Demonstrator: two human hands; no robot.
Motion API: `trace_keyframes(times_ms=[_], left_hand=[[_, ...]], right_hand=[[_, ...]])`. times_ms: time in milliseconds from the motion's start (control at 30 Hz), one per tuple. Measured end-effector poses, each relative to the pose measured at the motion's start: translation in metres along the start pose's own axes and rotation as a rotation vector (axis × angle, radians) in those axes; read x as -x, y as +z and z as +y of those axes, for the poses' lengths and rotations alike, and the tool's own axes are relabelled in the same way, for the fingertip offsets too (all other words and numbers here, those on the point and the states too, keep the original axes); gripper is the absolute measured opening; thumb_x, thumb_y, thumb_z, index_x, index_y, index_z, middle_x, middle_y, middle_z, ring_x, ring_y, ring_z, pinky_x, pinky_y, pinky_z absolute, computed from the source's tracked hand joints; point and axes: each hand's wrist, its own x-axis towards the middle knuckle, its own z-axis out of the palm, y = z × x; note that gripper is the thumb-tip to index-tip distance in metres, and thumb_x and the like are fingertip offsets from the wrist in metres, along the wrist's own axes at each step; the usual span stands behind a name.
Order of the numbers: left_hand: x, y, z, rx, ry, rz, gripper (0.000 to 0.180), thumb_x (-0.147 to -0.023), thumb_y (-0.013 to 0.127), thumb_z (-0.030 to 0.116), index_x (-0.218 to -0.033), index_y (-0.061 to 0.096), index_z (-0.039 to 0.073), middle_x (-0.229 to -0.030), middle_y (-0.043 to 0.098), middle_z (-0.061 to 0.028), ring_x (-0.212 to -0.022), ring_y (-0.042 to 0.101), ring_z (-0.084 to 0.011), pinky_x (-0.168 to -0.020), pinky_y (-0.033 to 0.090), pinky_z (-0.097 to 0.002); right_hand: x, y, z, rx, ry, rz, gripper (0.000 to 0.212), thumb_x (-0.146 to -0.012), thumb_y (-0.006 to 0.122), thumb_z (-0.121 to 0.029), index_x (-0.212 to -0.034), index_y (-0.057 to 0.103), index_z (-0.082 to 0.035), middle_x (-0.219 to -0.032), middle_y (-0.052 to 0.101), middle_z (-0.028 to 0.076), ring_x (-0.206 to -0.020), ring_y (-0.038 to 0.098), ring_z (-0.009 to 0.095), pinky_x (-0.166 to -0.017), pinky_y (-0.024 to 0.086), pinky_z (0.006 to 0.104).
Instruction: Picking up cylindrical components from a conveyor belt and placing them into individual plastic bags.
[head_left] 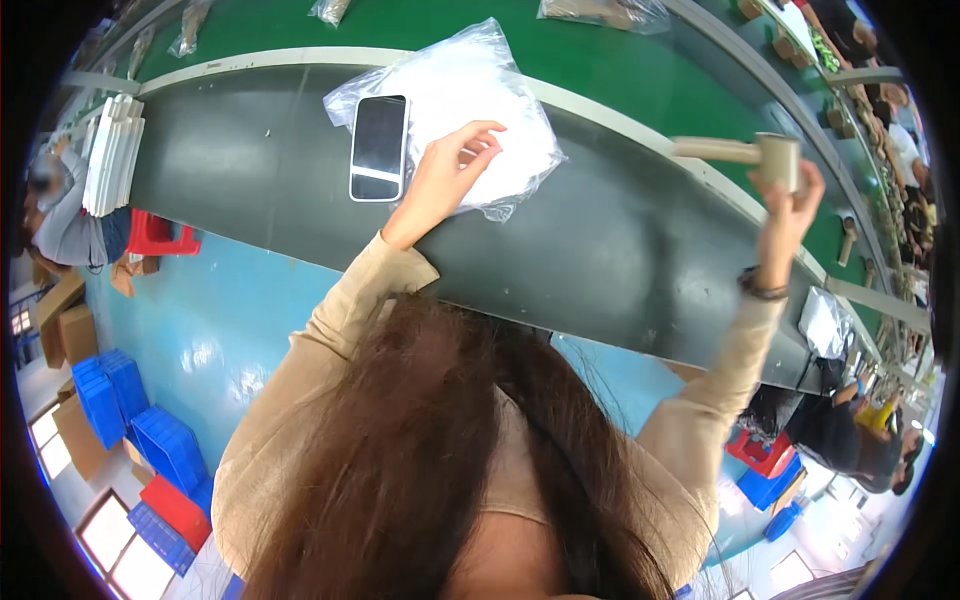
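My left hand (455,170) rests over a stack of clear plastic bags (470,80) on the dark green worktop (600,235). Its fingers are loosely bent and apart, with nothing seen between them. Just left of that hand lies a phone (380,148) with a dark screen and a pale frame, partly on the bags. Out to the right, my raised right hand (788,205) grips a beige hair dryer (778,162) by its round barrel. The dryer's handle points left, over the worktop's pale far rim, and looks slightly blurred.
A green conveyor belt (420,25) runs beyond the worktop, carrying bagged items (605,12) and another beige dryer-like piece (848,240). White folded sheets (113,155) stand at the left end. Blue crates (170,445) and a red stool (160,235) are on the floor. Other people sit at both sides.
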Motion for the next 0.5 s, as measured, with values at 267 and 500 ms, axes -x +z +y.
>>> trace_keyframes(times_ms=[267,500], left_hand=[[-0.001,0.003,0.003,0.228,0.029,0.135,0.033,-0.085,0.068,0.004,-0.116,0.058,0.004,-0.087,0.068,-0.0070,-0.077,0.065,-0.0113,-0.069,0.053,-0.0242],[0.003,0.001,0.005,0.391,0.037,0.130,0.031,-0.085,0.068,0.004,-0.114,0.056,0.002,-0.088,0.068,-0.0077,-0.079,0.065,-0.0119,-0.070,0.053,-0.0241]], right_hand=[[0.162,0.191,-0.059,-0.216,-0.101,0.200,0.069,-0.075,0.069,-0.005,-0.131,0.029,-0.010,-0.134,0.040,0.017,-0.123,0.045,0.029,-0.098,0.046,0.0424],[0.178,0.234,-0.057,-0.332,-0.164,0.227,0.069,-0.072,0.066,0.004,-0.128,0.028,-0.010,-0.139,0.035,0.021,-0.126,0.041,0.030,-0.103,0.040,0.0418]])
